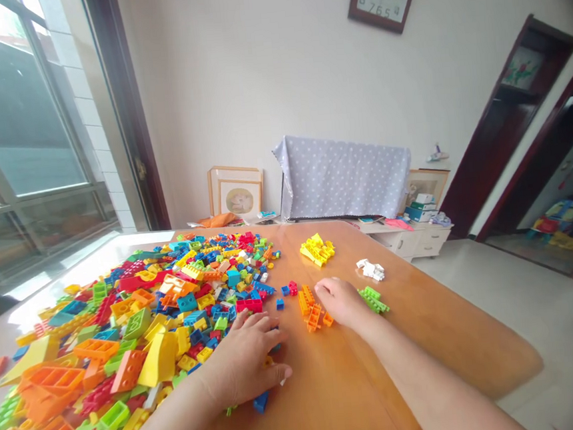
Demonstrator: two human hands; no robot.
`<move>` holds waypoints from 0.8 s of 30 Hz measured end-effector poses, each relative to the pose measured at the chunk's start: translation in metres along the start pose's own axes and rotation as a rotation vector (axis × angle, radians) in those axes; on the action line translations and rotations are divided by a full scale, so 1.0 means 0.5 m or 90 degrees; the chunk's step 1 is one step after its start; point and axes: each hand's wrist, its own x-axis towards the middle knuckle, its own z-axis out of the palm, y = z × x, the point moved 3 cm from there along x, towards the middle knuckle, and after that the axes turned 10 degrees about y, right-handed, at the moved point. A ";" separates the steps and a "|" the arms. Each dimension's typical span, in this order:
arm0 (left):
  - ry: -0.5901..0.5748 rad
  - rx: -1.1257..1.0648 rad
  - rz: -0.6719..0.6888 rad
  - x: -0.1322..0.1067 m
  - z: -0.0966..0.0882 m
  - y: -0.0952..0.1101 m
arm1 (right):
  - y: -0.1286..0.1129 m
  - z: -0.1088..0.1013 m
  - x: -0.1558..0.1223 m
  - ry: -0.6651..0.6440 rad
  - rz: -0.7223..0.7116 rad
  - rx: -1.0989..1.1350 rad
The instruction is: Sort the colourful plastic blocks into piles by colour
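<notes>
My left hand [246,362] reaches over the near right edge of a big heap of mixed building bricks [150,320], its fingers spread and palm down. A blue brick [261,402] lies just below its thumb. My right hand [341,300] is closed, fingers curled, beside a small group of orange bricks [310,306]. Whatever those fingers may hold is hidden from this side. Right of that hand sit green bricks [373,300], partly behind the wrist. Further back are a cluster of yellow bricks [317,249] and a few white bricks [370,270].
The wooden table [441,322] has a rounded right corner. Small loose blue bricks [279,304] and red bricks [293,287] lie between heap and orange group. Behind the table are a cloth-covered object [343,176], a framed picture [239,199] and a white cabinet [416,240].
</notes>
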 end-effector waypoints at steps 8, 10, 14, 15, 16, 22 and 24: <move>-0.014 0.009 -0.024 -0.002 -0.005 -0.018 | -0.024 0.064 -0.015 -0.086 -0.110 0.053; -0.019 0.026 -0.039 -0.003 -0.010 -0.027 | -0.023 0.079 -0.025 -0.109 -0.101 0.059; 0.007 0.052 -0.035 -0.003 -0.013 -0.051 | -0.024 0.084 -0.052 -0.098 -0.085 0.062; 0.019 0.057 -0.032 -0.003 -0.012 -0.059 | -0.027 0.083 -0.062 -0.098 -0.083 0.061; 0.028 0.063 -0.032 -0.003 -0.010 -0.067 | -0.031 0.081 -0.071 -0.098 -0.081 0.061; 0.046 0.105 -0.094 -0.007 -0.012 -0.115 | -0.071 0.068 -0.123 -0.108 -0.094 0.072; 0.047 0.118 -0.134 -0.011 -0.023 -0.129 | -0.087 0.064 -0.133 -0.121 -0.099 0.080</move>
